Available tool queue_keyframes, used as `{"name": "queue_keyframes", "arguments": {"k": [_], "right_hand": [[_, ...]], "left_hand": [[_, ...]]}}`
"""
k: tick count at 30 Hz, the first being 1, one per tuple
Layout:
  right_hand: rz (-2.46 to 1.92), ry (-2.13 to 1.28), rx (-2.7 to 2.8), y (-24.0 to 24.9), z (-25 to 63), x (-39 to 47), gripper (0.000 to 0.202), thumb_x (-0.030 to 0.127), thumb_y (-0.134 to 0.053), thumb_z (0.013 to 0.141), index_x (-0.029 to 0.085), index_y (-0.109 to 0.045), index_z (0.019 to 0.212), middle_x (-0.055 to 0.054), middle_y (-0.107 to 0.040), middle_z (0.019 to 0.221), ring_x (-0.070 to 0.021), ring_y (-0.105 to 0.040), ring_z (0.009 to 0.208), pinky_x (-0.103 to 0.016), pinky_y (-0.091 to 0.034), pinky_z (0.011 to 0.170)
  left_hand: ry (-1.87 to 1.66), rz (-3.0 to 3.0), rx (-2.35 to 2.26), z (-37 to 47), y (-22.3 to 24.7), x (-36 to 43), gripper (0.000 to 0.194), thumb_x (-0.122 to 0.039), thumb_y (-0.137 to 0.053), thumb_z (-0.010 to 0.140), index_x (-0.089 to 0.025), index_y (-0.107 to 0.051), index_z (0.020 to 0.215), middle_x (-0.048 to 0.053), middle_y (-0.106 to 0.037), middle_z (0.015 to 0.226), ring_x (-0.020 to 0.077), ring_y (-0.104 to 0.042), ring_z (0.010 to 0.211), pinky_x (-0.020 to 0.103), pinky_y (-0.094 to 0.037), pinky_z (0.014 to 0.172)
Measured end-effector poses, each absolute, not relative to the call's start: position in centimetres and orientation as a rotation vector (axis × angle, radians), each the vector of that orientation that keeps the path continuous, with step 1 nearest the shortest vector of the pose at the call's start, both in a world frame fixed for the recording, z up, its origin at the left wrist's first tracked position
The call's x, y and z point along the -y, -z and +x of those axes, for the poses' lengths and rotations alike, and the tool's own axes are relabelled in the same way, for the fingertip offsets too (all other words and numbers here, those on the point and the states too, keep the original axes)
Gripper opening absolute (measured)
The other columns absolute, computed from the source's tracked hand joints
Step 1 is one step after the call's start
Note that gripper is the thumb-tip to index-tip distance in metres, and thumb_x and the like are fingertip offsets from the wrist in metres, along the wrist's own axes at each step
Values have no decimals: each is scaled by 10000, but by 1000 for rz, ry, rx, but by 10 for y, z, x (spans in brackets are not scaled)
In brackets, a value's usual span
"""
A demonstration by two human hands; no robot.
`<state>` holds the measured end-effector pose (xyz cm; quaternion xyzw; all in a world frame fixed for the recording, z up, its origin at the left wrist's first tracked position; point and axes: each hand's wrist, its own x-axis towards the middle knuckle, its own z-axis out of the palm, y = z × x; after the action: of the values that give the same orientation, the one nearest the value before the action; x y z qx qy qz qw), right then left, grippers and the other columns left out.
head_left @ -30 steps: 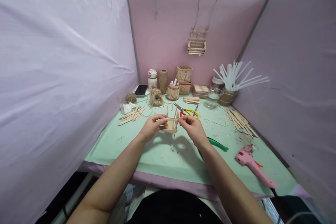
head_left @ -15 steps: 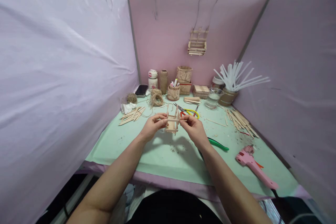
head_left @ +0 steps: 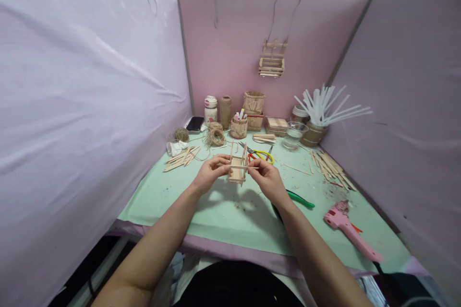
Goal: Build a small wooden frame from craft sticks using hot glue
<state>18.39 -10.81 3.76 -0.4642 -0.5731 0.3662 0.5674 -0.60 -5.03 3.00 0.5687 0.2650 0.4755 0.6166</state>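
Between my hands, above the table, is a small open frame (head_left: 236,176) made of wooden craft sticks. My left hand (head_left: 212,172) pinches its left side. A thin craft stick (head_left: 239,167) lies across the frame, and its right end sticks out past the fingers of my right hand (head_left: 264,175), which pinch it at the frame's right side. Just behind the frame, scissors (head_left: 265,156) with yellow and red handles rest on the table. Green-handled pliers (head_left: 300,199) lie beside my right wrist, partly hidden by the forearm.
A pink hot glue gun (head_left: 351,232) lies at the right front. Loose craft sticks are piled left (head_left: 182,158) and right (head_left: 331,168). Along the back stand a twine coil (head_left: 216,135), a pen holder (head_left: 238,128), a water cup (head_left: 293,136) and glue sticks (head_left: 319,110). Cloth walls enclose three sides.
The view has shifted slightly. My hands keep their grip on the frame and the cross stick, with the frame tilted a little differently.
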Motion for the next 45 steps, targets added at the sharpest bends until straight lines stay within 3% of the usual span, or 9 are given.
{"name": "queue_keyframes", "arguments": {"k": [19,35,40,45], "right_hand": [[-1055,-765,1324,-28,183,108,201,387,-641,792,189,-605,785,12,-567,701,-103,-470,586,-229,-390,554],[-1037,-790,1340,-28,183,108,207,394,-630,800,191,-593,788,17,-542,699,-102,-447,584,-233,-367,549],[-1076,-773,1366,-30,185,116,177,366,-604,825,192,-590,795,19,-534,701,-101,-433,584,-235,-359,552],[-1147,-695,1437,-35,189,137,138,327,-589,839,193,-595,805,11,-547,713,-112,-449,619,-246,-373,587]], "left_hand": [[-1117,1446,-574,-7,-24,46,206,-292,-798,674,-145,-702,781,93,-557,1129,235,-566,1072,368,-506,891],[-1107,1381,-581,-7,-26,48,223,-312,-797,663,-140,-702,771,91,-541,1137,217,-583,1016,352,-525,845],[-1138,1306,-633,-6,-26,46,261,-395,-735,714,-141,-690,754,94,-517,1185,218,-576,1022,362,-533,830],[-1163,1531,-813,-6,-18,43,241,-360,-768,671,-147,-661,711,89,-574,1101,224,-590,1042,367,-500,899]]}}
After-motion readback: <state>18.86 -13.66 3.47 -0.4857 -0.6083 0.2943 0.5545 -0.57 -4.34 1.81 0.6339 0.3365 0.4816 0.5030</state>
